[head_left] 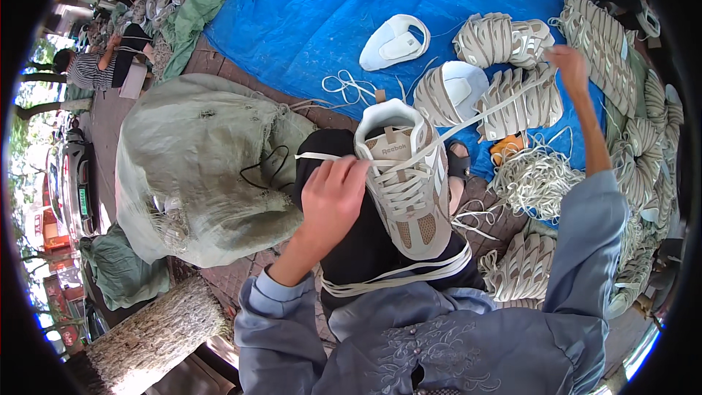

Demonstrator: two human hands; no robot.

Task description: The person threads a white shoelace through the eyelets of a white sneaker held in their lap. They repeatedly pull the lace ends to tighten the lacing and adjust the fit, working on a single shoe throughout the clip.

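A beige and white sneaker (414, 208) rests on my black-clad leg, its toe pointing toward me. Laces cross its tongue through several eyelets. My left hand (336, 194) is closed at the upper left edge of the shoe, pinching a shoelace there. From the shoe's upper eyelets a pale shoelace (497, 106) runs taut to the upper right. My right hand (570, 69) grips its far end with the arm stretched out. Several loose laces (402, 278) are looped around my leg just below the toe.
Beige shoe uppers lie in stacks (523, 106) on a blue tarp (307, 22), near a single white-lined upper (395, 42). A tangled heap of laces (537, 179) is right of my leg. A large pale sack (197, 168) stands left; a person (102, 66) sits beyond it.
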